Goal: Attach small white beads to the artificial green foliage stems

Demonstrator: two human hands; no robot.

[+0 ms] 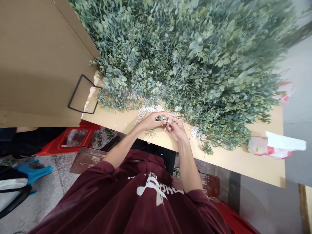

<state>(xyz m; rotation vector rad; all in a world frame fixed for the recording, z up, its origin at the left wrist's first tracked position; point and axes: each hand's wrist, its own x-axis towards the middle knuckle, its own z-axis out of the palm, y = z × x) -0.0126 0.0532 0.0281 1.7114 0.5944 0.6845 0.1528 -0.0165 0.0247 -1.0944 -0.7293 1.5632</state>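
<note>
My left hand (153, 121) curls around a small sprig of green leaves (160, 118) near the front edge of the table. Close against it, my right hand (175, 127) has its fingertips pinched together at the sprig's end; a tiny pale piece seems to sit between the hands, too small to make out. Small white beads (149, 110) lie scattered just behind my hands. A large heap of artificial leafy stems (185, 61) rises beyond them and covers most of the tabletop.
A big cardboard box (44, 61) stands at the left, with a black wire frame (84, 94) by its edge. On the right of the wooden table (265, 165) lies a red and white tissue pack (273, 148). Red stools (73, 138) are below at the left.
</note>
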